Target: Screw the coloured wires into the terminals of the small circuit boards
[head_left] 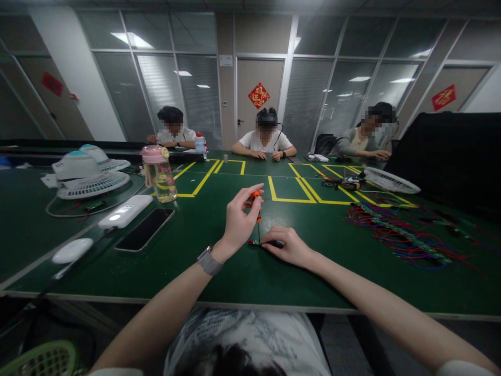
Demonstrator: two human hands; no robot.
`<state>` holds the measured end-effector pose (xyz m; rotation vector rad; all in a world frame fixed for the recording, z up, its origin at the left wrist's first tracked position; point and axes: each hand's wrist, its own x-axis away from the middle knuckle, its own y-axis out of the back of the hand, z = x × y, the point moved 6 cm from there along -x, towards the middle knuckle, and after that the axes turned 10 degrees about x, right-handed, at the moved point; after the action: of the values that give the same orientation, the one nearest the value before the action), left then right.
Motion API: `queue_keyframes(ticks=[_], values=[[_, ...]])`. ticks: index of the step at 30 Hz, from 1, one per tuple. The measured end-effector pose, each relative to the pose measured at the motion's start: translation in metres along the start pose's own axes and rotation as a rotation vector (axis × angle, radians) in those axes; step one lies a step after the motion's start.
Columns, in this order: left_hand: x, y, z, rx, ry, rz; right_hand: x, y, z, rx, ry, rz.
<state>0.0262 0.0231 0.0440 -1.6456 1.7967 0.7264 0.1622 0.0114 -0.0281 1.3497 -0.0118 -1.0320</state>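
My left hand (243,216) is closed round the orange handle of a screwdriver (255,196), held upright above the green table. Its thin shaft points down to a small green circuit board (255,242) on the tabletop. My right hand (290,245) lies low on the table, its fingers pinching the board's right end. A dark, elongated part (277,244) shows beneath those fingers; what it is I cannot make out. Whether the screwdriver's tip touches the board is too small to tell.
Left of my hands are a dark phone (145,230), a white power bank (126,211), a pink-lidded bottle (159,175) and white fans (91,175). A bundle of wired circuit boards (403,232) lies at right. Yellow tape (291,199) marks the table. Several people sit opposite.
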Motion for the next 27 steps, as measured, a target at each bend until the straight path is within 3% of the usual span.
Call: queue_keyframes(ticks=[5, 10, 16, 20, 22, 24, 27], values=[[0.000, 0.001, -0.009, -0.084, -0.062, -0.027, 0.001, 0.000, 0.004, 0.017, 0.078, 0.004], [-0.001, 0.004, -0.003, -0.071, -0.015, -0.079, 0.000, 0.000, 0.006, 0.037, 0.088, 0.006], [-0.009, 0.031, 0.021, 0.086, 0.135, -0.361, 0.001, -0.001, 0.004, 0.037, 0.080, 0.002], [-0.010, 0.046, 0.012, 0.166, 0.016, -0.517, 0.001, -0.002, 0.002, 0.043, 0.051, 0.022], [-0.011, 0.044, 0.000, 0.084, -0.045, -0.460, 0.001, -0.002, 0.002, 0.054, 0.024, 0.026], [-0.014, 0.035, -0.013, -0.085, -0.059, -0.304, 0.001, -0.001, 0.002, 0.064, 0.007, 0.031], [-0.017, 0.013, -0.015, -0.322, 0.059, 0.137, 0.000, -0.001, 0.004, 0.067, 0.035, 0.058]])
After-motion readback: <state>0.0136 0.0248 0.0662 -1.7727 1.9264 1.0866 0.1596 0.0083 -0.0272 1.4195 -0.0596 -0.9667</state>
